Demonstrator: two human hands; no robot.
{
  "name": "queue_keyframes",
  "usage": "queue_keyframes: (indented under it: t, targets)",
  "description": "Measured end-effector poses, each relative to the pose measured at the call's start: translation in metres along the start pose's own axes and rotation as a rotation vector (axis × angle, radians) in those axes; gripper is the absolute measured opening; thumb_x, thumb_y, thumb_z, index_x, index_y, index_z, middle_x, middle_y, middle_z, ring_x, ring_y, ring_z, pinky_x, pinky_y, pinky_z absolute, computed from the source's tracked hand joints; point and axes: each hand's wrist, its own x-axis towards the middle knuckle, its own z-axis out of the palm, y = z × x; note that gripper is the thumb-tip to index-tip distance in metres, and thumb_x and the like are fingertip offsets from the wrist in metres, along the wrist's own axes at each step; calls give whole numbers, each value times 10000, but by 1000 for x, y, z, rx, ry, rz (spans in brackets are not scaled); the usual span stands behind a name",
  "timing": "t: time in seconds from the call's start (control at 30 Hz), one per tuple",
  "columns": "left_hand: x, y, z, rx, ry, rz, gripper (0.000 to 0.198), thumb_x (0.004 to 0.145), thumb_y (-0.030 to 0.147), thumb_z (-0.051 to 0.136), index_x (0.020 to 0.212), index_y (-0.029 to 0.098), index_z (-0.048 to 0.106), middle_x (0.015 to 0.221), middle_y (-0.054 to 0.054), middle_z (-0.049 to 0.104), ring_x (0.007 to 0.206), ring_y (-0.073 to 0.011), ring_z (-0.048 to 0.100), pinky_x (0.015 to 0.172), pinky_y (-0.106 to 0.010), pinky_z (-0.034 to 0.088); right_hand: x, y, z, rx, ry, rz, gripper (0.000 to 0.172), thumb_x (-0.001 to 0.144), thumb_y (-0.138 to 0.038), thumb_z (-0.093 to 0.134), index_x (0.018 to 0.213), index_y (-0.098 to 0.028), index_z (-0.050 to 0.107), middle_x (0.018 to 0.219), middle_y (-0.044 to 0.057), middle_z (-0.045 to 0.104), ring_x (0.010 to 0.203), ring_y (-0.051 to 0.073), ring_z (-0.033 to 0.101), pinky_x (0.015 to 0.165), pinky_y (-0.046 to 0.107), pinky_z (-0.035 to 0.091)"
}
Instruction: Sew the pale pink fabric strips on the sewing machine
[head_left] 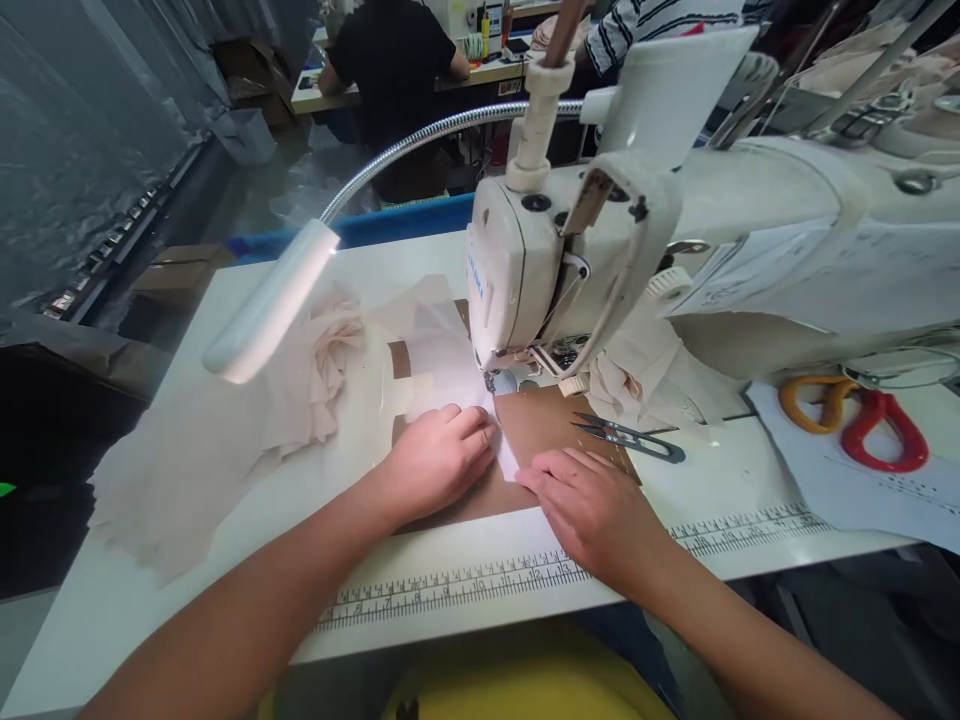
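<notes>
A white fabric piece (pixel 444 345) lies over a brown sheet (pixel 465 508) beneath the sewing machine's head (pixel 517 270). My left hand (pixel 442 458) presses onto the white piece just left of the needle area, its fingers bent and close together. On the right, a second brown panel (pixel 536 425) reaches up to the presser foot (pixel 491 382). My right hand (pixel 589 500) holds its near edge, fingertips beside the corner of the white strip; the thumb is hidden. Black thread snips (pixel 630 436) lie across that panel, just beyond my right hand.
Crumpled beige fabric (pixel 330 360) spreads on the left, with more cloth (pixel 637 370) behind the snips. A bendable lamp (pixel 277 300) overhangs the table. Scissors with red and orange handles (pixel 885 430) rest on paper at right. A printed ruler (pixel 465 590) runs along the front edge. Two people sit beyond.
</notes>
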Motion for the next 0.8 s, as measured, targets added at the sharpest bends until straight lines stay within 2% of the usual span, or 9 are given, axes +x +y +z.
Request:
queue_keyframes:
  t: [0.17,0.37,0.8]
  targets:
    - [1,-5,2,30,39,-6,267,947,195,382,997,115,631,948,-122,632,744,-192,532,649,-330,474,0,-1,1,15,9,17,288,828,-23,431,951,-164,650,794,39,627,703,161,488,641,277,349]
    - [4,-9,2,86,-36,85,193,918,120,414,828,118,585,1158,-140,591,888,-209,544,770,-358,478,-1,-2,2,11,46,14,281,820,-13,440,946,-155,648,796,46,632,713,159,493,643,276,342]
    - [7,-5,-4,-48,-28,-21,200,914,142,431,1009,121,605,1232,-127,604,1014,-254,546,822,-412,516,-1,-3,4,-22,78,16,283,821,-18,444,950,-165,648,799,39,648,718,156,513,632,292,333]
